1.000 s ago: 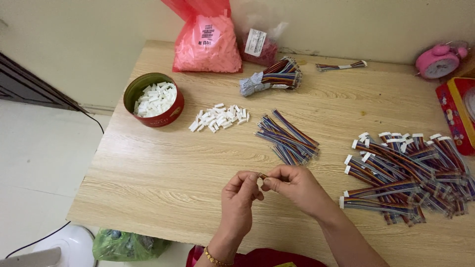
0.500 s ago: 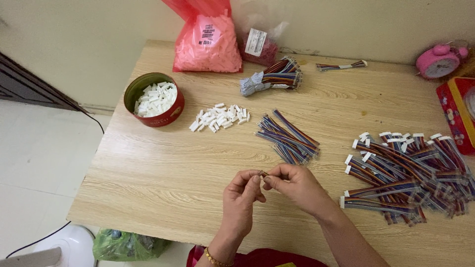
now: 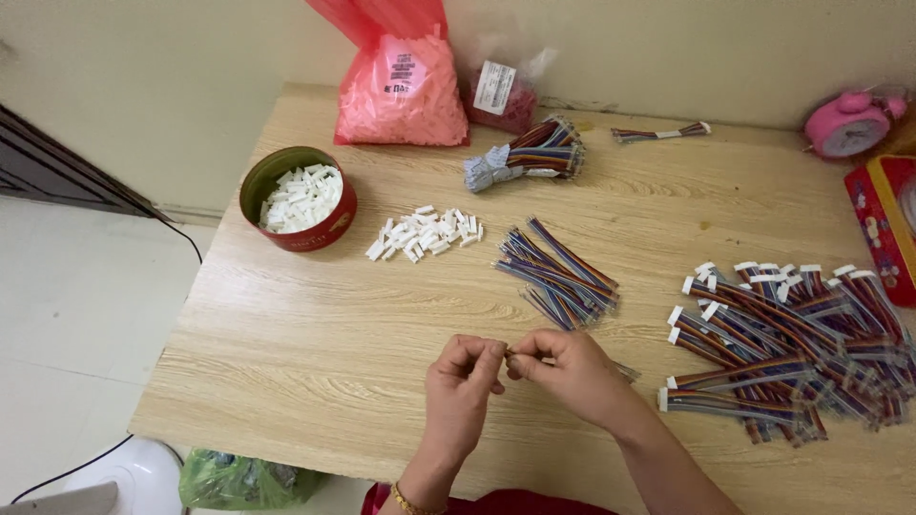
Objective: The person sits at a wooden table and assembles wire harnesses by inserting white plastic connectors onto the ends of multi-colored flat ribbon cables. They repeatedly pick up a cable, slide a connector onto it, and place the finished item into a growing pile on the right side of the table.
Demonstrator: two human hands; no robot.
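Observation:
My left hand (image 3: 463, 380) and my right hand (image 3: 565, 370) meet above the near part of the wooden table (image 3: 286, 362). Their fingertips pinch together on a short multicoloured ribbon cable (image 3: 625, 371) whose tail trails to the right from under my right hand. What my left fingers pinch is too small to tell. A loose bundle of similar cables (image 3: 558, 274) lies just beyond my hands. A row of small white connectors (image 3: 425, 234) lies to its left.
A round red tin (image 3: 298, 197) of white connectors stands at the left. A big pile of cables with white ends (image 3: 787, 334) fills the right side. Pink bag (image 3: 405, 81), tied cable bundle (image 3: 525, 153), pink alarm clock (image 3: 847, 124) and red box (image 3: 883, 224) sit along the back and right.
Nothing but slight finger movement; both hands stay together on the cable at the same spot.

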